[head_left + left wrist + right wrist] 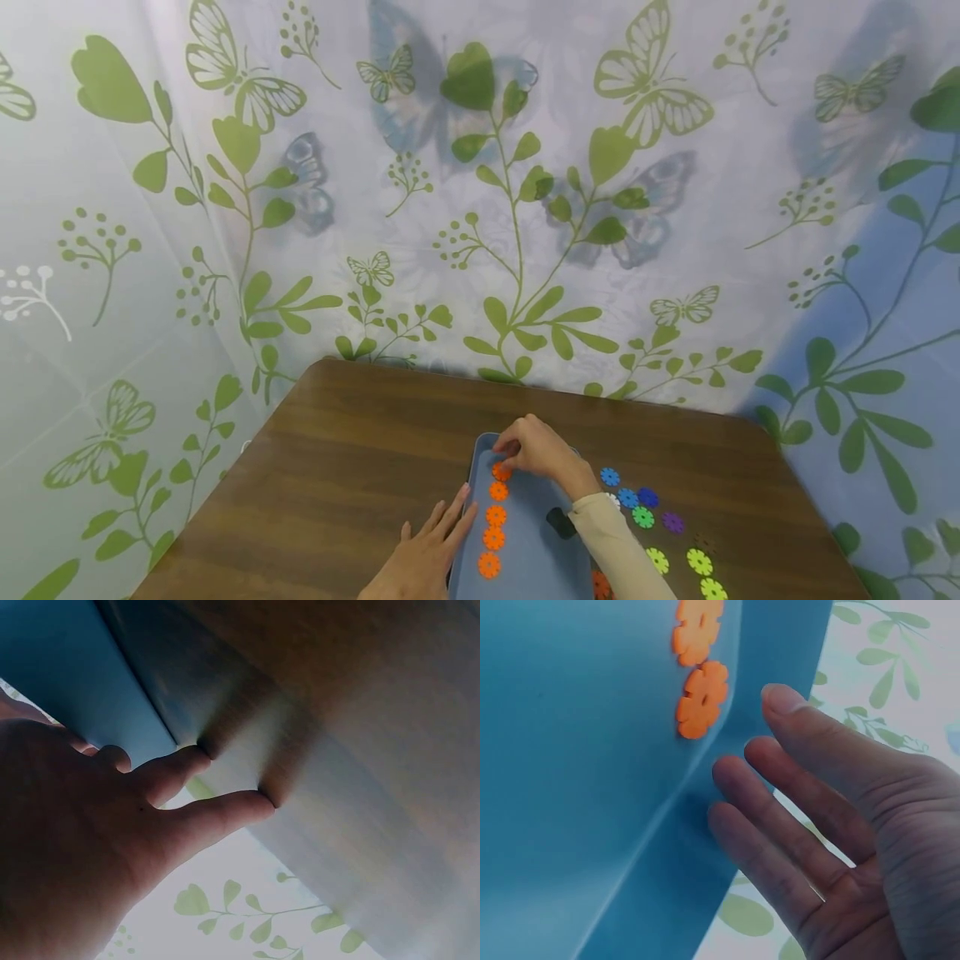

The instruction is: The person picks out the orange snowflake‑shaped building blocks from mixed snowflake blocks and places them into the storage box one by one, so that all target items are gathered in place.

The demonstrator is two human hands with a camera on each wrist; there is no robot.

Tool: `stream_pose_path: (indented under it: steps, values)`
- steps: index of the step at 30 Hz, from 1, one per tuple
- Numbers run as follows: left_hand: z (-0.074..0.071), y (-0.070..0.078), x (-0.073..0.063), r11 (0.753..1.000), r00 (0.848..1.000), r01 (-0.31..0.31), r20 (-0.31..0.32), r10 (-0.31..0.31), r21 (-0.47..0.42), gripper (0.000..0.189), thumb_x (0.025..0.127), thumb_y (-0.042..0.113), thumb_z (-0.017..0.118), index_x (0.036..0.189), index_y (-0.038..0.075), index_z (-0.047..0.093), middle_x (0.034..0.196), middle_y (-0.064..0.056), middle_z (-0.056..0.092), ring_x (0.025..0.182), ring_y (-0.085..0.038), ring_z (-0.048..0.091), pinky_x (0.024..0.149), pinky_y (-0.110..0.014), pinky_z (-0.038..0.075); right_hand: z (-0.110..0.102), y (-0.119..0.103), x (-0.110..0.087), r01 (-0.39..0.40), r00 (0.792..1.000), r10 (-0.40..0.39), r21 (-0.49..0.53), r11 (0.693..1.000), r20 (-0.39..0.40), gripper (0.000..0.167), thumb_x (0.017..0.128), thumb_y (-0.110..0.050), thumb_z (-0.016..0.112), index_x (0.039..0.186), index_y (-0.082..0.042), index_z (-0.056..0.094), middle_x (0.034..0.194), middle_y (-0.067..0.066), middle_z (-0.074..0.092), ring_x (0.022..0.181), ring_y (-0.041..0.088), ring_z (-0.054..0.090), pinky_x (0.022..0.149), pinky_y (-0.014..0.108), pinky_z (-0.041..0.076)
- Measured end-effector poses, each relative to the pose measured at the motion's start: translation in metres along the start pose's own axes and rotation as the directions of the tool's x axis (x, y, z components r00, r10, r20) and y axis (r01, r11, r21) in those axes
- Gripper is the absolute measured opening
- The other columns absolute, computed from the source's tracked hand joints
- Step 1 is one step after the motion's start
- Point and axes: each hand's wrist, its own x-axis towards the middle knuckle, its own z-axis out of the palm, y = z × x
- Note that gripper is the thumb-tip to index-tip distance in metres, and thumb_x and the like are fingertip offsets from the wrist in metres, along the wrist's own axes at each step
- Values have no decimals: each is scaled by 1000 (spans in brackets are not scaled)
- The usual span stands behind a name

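Several orange flower-shaped discs (495, 516) form a column along the left side of a blue-grey tray (536, 558). My right hand (540, 450) is over the tray's far end, beside the farthest orange disc (501, 472). In the right wrist view, its thumb and fingers stand apart with nothing between them, near an orange disc (703, 699). My left hand (423, 550) lies at the tray's left edge with fingers spread. The left wrist view shows two of its fingertips on the brown table (360, 750), the others by the tray wall (90, 675).
A small black object (560, 523) lies in the tray, near the right forearm. Right of the tray, blue (610, 477), green (642, 517), purple (672, 522) and yellow discs (700, 562) are scattered on the table. A leaf-patterned curtain (450, 208) hangs behind the table.
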Motion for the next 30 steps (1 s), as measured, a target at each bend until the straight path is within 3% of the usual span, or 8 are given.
stream_pose_path:
  steps: [13, 19, 26, 30]
  values:
    - [5, 0, 0, 1000, 1000, -3, 10, 3, -1, 132, 74, 70, 89, 172, 9, 25, 182, -12, 9, 151, -58, 38, 89, -90, 41, -12, -7, -20, 37, 999, -36, 46, 998, -27, 27, 83, 0, 92, 110, -2, 85, 104, 14, 83, 85, 28, 79, 75, 27, 62]
    - [4, 3, -1, 1000, 1000, -22, -4, 21, -21, 136, 72, 70, 91, 172, 6, 24, 181, -15, 7, 151, -61, 36, 87, -93, 39, -23, -11, -33, 45, 998, -42, 44, 998, -55, 30, 83, -5, 93, 112, -7, 86, 106, 8, 83, 88, 26, 79, 78, 35, 64]
    - [1, 9, 0, 999, 999, 33, 20, -32, -40, 125, 81, 74, 81, 173, 12, 24, 182, -10, 6, 155, -55, 34, 94, -93, 35, -44, -20, -58, 34, 994, -34, 1, 999, -102, 29, 84, -10, 93, 112, -10, 86, 104, 1, 83, 89, 24, 78, 79, 39, 64]
    - [0, 10, 0, 998, 1000, 30, 5, -30, -55, 124, 82, 75, 79, 174, 13, 23, 182, -11, 7, 156, -54, 33, 92, -94, 34, -57, -24, -78, 6, 992, -7, -8, 1000, -122, 28, 84, -12, 94, 111, -10, 86, 103, 0, 82, 89, 21, 77, 75, 37, 64]
